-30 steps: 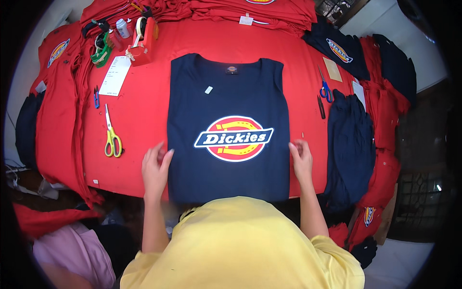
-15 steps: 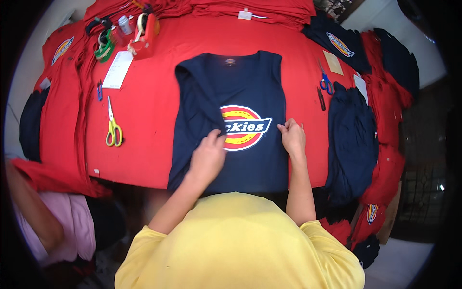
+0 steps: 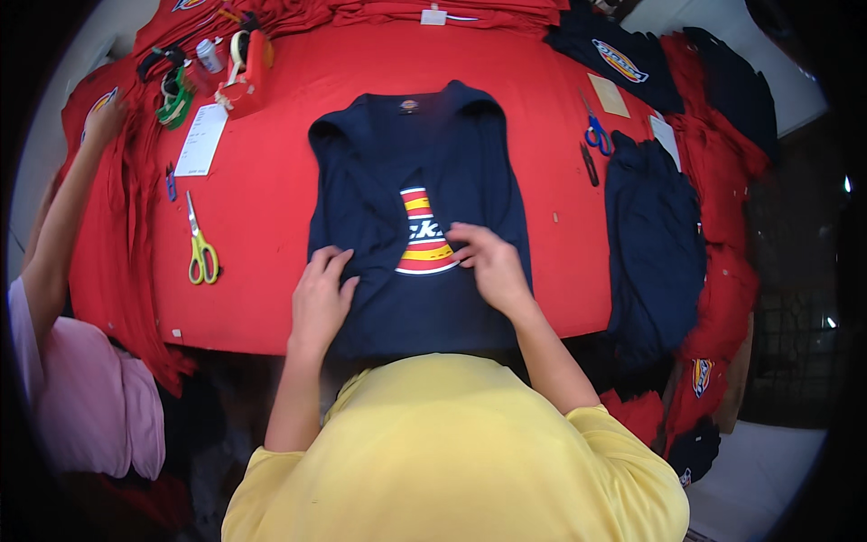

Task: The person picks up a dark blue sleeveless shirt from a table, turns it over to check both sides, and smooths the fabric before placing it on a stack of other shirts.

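Observation:
A navy sleeveless shirt (image 3: 424, 316) lies in front of me with both sides turned inward. Only a middle strip of its red, yellow and white printed logo (image 3: 420, 208) shows. My right hand (image 3: 492, 266) pinches the edge of the right-hand fold, close to the logo. At the shirt's left side rests my left hand (image 3: 321, 298), its thumb and fingers apart on the cloth.
Yellow-handled scissors (image 3: 203, 257), blue snips (image 3: 171, 182), a paper slip (image 3: 200, 140) and a red tape dispenser (image 3: 248, 77) lie left. Blue-handled scissors (image 3: 596, 135) and folded navy garments (image 3: 652, 244) are right. A co-worker's arm (image 3: 68, 208) reaches across red garments at far left.
My left hand has left the left fold's edge and moved outward to the shirt's left side. My right hand has brought the right side inward over the logo. The co-worker's arm has reached forward.

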The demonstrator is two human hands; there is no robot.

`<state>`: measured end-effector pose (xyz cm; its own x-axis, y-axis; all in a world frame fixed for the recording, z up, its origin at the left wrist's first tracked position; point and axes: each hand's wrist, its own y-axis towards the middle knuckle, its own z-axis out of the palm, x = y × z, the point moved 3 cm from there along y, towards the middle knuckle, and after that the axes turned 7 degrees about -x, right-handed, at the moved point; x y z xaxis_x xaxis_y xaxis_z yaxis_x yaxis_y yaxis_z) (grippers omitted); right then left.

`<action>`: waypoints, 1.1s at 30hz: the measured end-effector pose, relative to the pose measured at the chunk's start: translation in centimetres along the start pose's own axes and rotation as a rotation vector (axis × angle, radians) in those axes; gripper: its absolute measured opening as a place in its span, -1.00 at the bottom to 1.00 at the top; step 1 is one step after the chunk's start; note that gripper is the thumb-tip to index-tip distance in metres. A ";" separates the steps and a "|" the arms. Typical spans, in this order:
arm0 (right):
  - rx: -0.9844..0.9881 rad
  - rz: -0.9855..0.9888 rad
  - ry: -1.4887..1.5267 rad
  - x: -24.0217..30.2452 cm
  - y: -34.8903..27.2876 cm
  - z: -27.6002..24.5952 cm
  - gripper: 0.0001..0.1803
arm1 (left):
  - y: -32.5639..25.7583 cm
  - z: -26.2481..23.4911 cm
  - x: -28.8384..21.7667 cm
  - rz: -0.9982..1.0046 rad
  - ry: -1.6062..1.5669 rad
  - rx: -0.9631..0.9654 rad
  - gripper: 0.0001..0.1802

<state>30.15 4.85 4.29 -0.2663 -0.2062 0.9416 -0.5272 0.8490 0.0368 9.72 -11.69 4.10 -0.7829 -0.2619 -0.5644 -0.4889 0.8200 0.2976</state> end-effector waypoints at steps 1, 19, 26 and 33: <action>-0.116 -0.012 -0.059 -0.4 0.2 -1.6 -0.61 | -0.3 -0.1 0.9 -0.033 -0.032 0.038 -0.65; -0.198 0.146 -0.736 -5.8 -6.9 -10.1 -0.85 | -5.7 -3.8 5.5 -0.207 0.096 -0.042 -0.75; -0.641 -0.038 -0.038 4.8 1.3 -21.2 -0.79 | 6.5 -14.6 2.3 -0.251 -1.035 -0.606 -0.90; -0.306 -0.416 0.689 15.6 7.0 -21.1 -0.84 | 17.9 -24.2 0.4 0.058 -1.145 -0.809 -0.70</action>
<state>39.33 17.89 26.36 0.5012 -0.2723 0.8214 -0.2061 0.8843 0.4189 -8.68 -9.42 27.84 -0.2569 0.6375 -0.7264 -0.8573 0.1966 0.4757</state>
